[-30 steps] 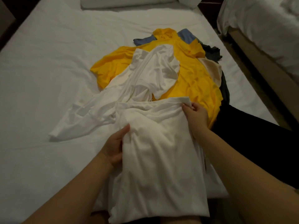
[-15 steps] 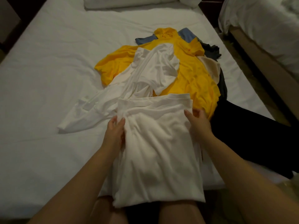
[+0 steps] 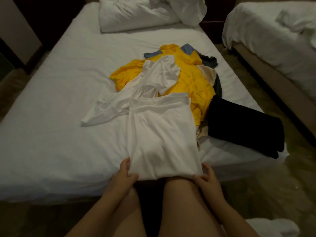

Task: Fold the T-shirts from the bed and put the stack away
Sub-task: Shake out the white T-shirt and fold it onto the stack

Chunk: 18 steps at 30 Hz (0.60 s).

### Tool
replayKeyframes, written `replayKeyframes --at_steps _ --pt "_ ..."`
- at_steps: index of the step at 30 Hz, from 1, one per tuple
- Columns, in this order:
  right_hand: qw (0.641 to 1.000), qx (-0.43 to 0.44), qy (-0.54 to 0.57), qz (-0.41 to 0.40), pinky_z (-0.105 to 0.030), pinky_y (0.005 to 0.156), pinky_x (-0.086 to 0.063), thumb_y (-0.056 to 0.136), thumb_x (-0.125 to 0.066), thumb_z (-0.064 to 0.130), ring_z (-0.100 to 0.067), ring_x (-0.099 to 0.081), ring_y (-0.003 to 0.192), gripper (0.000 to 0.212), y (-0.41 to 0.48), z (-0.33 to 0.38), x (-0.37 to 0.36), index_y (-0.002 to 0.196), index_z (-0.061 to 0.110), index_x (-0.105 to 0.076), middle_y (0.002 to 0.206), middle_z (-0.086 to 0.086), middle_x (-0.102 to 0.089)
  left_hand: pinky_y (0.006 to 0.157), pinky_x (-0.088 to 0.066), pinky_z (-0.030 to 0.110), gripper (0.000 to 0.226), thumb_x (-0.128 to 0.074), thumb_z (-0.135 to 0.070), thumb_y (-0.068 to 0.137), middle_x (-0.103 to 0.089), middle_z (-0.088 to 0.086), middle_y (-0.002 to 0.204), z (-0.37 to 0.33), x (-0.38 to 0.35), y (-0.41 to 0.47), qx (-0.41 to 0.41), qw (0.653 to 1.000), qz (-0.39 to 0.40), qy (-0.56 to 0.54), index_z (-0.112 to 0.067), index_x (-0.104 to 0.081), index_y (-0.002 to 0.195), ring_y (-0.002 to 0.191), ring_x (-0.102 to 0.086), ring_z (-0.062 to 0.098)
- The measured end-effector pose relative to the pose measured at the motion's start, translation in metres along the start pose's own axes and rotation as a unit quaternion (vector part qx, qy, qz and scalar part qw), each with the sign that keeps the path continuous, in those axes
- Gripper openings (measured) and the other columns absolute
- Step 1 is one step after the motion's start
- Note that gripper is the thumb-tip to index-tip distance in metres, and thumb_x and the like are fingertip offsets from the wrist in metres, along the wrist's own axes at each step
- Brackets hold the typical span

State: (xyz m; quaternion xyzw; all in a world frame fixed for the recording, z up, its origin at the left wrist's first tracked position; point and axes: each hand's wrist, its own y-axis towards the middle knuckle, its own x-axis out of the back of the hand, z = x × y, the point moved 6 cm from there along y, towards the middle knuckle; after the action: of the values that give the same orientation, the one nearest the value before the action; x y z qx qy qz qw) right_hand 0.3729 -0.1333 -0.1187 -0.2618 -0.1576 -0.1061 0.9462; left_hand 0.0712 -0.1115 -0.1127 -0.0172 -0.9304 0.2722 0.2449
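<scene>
A white T-shirt (image 3: pixel 162 134), folded lengthwise into a long panel, lies on the white bed (image 3: pixel 59 103) with its near end hanging over the front edge. My left hand (image 3: pixel 125 171) pinches the near left corner and my right hand (image 3: pixel 206 177) grips the near right corner. Behind it a second white shirt (image 3: pixel 152 82) lies crumpled across a yellow shirt (image 3: pixel 191 79). Blue (image 3: pixel 187 48), dark grey (image 3: pixel 209 60) and beige (image 3: pixel 207 72) garments stick out from under the yellow one. A folded black shirt (image 3: pixel 242 125) rests at the right edge.
Pillows (image 3: pixel 136 14) lie at the head of the bed. A second bed (image 3: pixel 273 40) stands to the right across a narrow floor aisle. My bare knees (image 3: pixel 179 194) touch the front edge. Something white (image 3: pixel 271 228) lies on the floor at lower right.
Both hands slid from the far end of the white shirt down its sides to the near corners. The view has pulled back from the bed.
</scene>
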Motion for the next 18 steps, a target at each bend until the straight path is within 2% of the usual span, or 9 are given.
replayKeyframes --at_steps 2,4,7,9,11,12,15,18 --pt "1.0 0.015 0.016 -0.018 -0.04 0.081 -0.051 0.086 -0.066 0.015 -0.022 -0.061 0.092 0.055 -0.004 0.004 0.006 0.135 0.02 -0.042 0.097 -0.007 -0.065 0.078 -0.04 0.027 0.073 -0.065 -0.031 0.072 -0.058 0.013 0.123 0.003 0.011 -0.007 -0.007 0.998 -0.057 0.031 -0.015 -0.037 0.138 0.107 -0.058 0.031" --pt "0.999 0.03 0.032 -0.03 -0.035 0.075 -0.051 0.087 -0.065 0.013 -0.02 -0.061 0.088 0.047 -0.01 0.01 0.012 0.128 0.02 -0.045 0.092 -0.004 -0.065 0.072 -0.039 0.028 0.069 -0.061 -0.031 0.07 -0.061 0.011 0.108 0.004 0.017 -0.014 -0.032 0.996 -0.082 -0.002 -0.016 -0.041 0.134 0.1 -0.059 0.031" --pt "0.997 0.056 0.043 -0.031 -0.029 0.071 -0.049 0.087 -0.065 0.011 -0.016 -0.062 0.085 0.042 -0.023 0.016 0.015 0.123 0.021 -0.048 0.089 -0.003 -0.066 0.062 -0.04 0.022 0.054 -0.064 -0.006 0.084 -0.059 0.011 0.088 0.001 0.029 -0.024 -0.073 0.993 -0.087 -0.032 -0.024 -0.042 0.13 0.079 -0.056 0.024" --pt "0.996 0.068 0.044 -0.025 -0.027 0.069 -0.049 0.087 -0.065 0.011 -0.014 -0.062 0.083 0.04 -0.035 0.017 0.015 0.12 0.025 -0.048 0.088 -0.002 -0.067 0.052 -0.037 0.016 0.043 -0.064 -0.005 0.083 -0.051 0.007 0.067 0.0 0.038 -0.032 -0.086 0.992 -0.085 -0.028 -0.028 -0.051 0.117 0.062 -0.047 0.02" --pt "0.996 0.076 0.033 -0.021 -0.028 0.07 -0.05 0.086 -0.065 0.014 -0.014 -0.062 0.085 0.039 -0.046 0.015 0.016 0.117 0.03 -0.048 0.09 0.0 -0.067 0.055 -0.041 0.023 0.033 -0.066 -0.014 0.077 -0.05 0.007 0.064 0.007 0.041 -0.041 -0.08 0.993 -0.066 -0.064 -0.039 -0.062 0.097 0.06 -0.047 0.02" --pt "0.996 0.085 0.025 -0.017 -0.029 0.072 -0.049 0.086 -0.066 0.014 -0.013 -0.062 0.087 0.039 -0.051 0.014 0.016 0.115 0.032 -0.048 0.092 0.002 -0.066 0.057 -0.044 0.025 0.032 -0.067 -0.011 0.076 -0.053 0.009 0.068 0.013 0.041 -0.046 -0.07 0.991 -0.056 -0.097 -0.041 -0.066 0.088 0.062 -0.048 0.021" --pt "0.992 0.129 -0.004 -0.009 -0.023 0.075 -0.046 0.085 -0.066 0.01 -0.007 -0.059 0.09 0.036 -0.068 0.015 0.016 0.107 0.036 -0.052 0.099 0.011 -0.061 0.055 -0.05 0.021 0.032 -0.055 0.006 0.087 -0.056 0.013 0.079 0.027 0.044 -0.06 -0.056 0.99 -0.057 -0.115 -0.023 -0.067 0.082 0.066 -0.053 0.018" --pt "0.987 0.157 -0.031 -0.007 -0.011 0.064 -0.041 0.086 -0.065 0.01 -0.002 -0.055 0.084 0.024 -0.087 0.019 0.019 0.095 0.032 -0.061 0.091 0.014 -0.062 0.047 -0.047 0.014 0.022 -0.053 0.007 0.088 -0.052 0.011 0.068 0.029 0.049 -0.076 -0.062 0.992 -0.067 -0.09 -0.011 -0.066 0.087 0.045 -0.051 0.004"
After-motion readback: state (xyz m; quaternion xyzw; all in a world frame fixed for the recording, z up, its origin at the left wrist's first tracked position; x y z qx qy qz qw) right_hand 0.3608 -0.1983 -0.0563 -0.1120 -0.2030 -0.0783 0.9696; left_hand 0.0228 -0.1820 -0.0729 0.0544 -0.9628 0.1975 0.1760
